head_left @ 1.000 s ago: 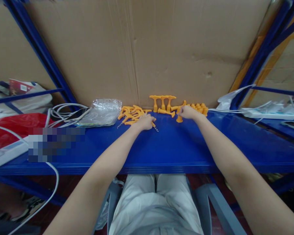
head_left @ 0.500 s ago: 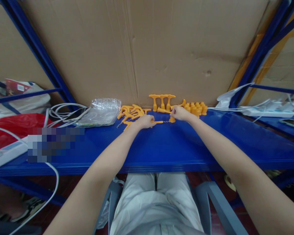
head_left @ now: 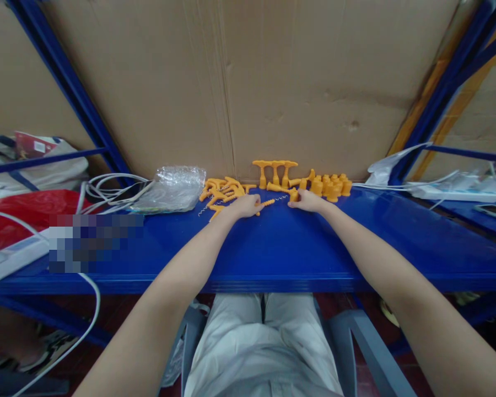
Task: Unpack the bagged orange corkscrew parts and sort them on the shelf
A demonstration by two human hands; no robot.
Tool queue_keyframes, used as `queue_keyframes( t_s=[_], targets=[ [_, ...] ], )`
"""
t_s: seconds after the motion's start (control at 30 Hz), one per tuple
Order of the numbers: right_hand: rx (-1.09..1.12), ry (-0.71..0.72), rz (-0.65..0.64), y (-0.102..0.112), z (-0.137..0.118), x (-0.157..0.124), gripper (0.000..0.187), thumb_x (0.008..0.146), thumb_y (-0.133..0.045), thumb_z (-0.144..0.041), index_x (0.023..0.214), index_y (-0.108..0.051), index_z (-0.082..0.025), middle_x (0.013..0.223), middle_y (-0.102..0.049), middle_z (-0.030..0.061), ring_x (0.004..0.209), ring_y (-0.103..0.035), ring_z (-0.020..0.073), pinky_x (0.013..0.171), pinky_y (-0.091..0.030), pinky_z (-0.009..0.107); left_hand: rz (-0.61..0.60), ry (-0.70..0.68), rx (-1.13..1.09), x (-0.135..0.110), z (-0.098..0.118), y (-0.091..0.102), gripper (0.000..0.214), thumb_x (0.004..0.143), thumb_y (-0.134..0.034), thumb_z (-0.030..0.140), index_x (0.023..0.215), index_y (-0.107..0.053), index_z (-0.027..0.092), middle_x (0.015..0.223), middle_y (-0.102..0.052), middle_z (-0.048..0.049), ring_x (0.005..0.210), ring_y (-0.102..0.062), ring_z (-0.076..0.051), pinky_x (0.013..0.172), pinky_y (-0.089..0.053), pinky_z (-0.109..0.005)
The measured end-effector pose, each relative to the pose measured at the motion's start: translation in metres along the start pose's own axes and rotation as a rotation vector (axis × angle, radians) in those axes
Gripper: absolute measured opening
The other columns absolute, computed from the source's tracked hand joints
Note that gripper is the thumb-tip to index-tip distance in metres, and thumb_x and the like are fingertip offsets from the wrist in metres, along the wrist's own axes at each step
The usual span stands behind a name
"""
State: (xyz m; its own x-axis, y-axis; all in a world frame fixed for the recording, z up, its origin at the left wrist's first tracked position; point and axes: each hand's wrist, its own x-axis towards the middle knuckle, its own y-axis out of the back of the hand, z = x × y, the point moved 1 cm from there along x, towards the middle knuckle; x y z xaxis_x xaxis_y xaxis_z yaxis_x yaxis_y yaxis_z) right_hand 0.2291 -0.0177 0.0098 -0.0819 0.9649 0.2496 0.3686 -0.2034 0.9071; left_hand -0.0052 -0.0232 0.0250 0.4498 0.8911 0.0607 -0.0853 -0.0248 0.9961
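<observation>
My left hand (head_left: 244, 206) is closed around an orange corkscrew piece (head_left: 268, 203) whose threaded shaft and metal spiral point right. My right hand (head_left: 307, 200) pinches a small orange cap (head_left: 293, 194) just off the spiral's tip. Both hands rest on the blue shelf (head_left: 273, 248). A heap of orange T-handles (head_left: 221, 193) lies left of my left hand. Three assembled T-shaped corkscrews (head_left: 275, 171) stand upright at the back. Several orange caps (head_left: 330, 186) are clustered behind my right hand.
A crumpled clear plastic bag (head_left: 171, 187) and coiled white cables (head_left: 107, 190) lie at the left. A red bag (head_left: 20, 212) sits further left. A white power strip (head_left: 454, 193) and a white bag (head_left: 386, 165) are at the right. Cardboard (head_left: 248, 82) backs the shelf.
My right hand picked an orange cap from the cluster and carried it left toward the corkscrew piece. My left hand lifted that piece out of the heap, spiral pointing right.
</observation>
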Motion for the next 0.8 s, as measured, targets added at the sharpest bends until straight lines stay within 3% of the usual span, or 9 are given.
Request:
queue_keyframes(
  t_s=[0.13,0.27,0.37,0.63,0.8],
  targets=[
    [-0.099,-0.026,-0.038,0.007,-0.004,-0.006,0.025,0.080,-0.073,-0.022,0.102,-0.066,-0.014,0.099,-0.073,0.0125,0.091,-0.069,0.0258,0.081,-0.053,0.033,-0.002,-0.005,-0.006,-0.002,0.001,0.000,0.032,0.099,-0.044,0.041,0.107,-0.065,0.018,0.100,-0.077,-0.0080,0.092,-0.070,-0.022,0.076,-0.047,-0.027],
    [-0.249,0.055,0.005,0.014,-0.008,-0.010,0.036,0.080,-0.064,-0.010,0.116,-0.065,-0.017,0.118,-0.072,0.0124,0.107,-0.068,0.0262,0.087,-0.052,0.033,-0.001,-0.025,-0.008,-0.002,0.001,0.001,0.030,0.100,-0.045,0.040,0.106,-0.064,0.018,0.098,-0.077,-0.0071,0.086,-0.070,-0.020,0.070,-0.044,-0.026],
    [-0.296,0.090,-0.016,0.018,-0.013,-0.013,0.037,0.085,-0.060,-0.012,0.121,-0.064,-0.017,0.127,-0.070,0.0138,0.115,-0.066,0.0283,0.092,-0.052,0.036,0.006,-0.032,-0.020,-0.001,0.000,0.000,0.028,0.099,-0.046,0.040,0.103,-0.064,0.019,0.095,-0.077,-0.0060,0.082,-0.069,-0.020,0.067,-0.043,-0.025],
    [-0.398,0.056,-0.044,0.021,-0.018,-0.019,0.040,0.090,-0.058,-0.016,0.129,-0.066,-0.018,0.130,-0.069,0.0160,0.119,-0.066,0.0327,0.095,-0.052,0.041,0.006,-0.033,-0.058,-0.001,-0.001,0.000,0.025,0.098,-0.048,0.039,0.094,-0.063,0.020,0.095,-0.077,-0.0058,0.084,-0.069,-0.020,0.065,-0.041,-0.026],
    [-0.433,0.103,-0.011,0.019,-0.014,-0.017,0.039,0.090,-0.060,-0.018,0.129,-0.067,-0.020,0.130,-0.069,0.0151,0.118,-0.066,0.0313,0.094,-0.053,0.039,0.028,-0.033,-0.038,0.002,-0.003,-0.002,0.025,0.098,-0.049,0.039,0.099,-0.064,0.019,0.093,-0.077,-0.0059,0.082,-0.069,-0.020,0.068,-0.043,-0.026]
  ],
)
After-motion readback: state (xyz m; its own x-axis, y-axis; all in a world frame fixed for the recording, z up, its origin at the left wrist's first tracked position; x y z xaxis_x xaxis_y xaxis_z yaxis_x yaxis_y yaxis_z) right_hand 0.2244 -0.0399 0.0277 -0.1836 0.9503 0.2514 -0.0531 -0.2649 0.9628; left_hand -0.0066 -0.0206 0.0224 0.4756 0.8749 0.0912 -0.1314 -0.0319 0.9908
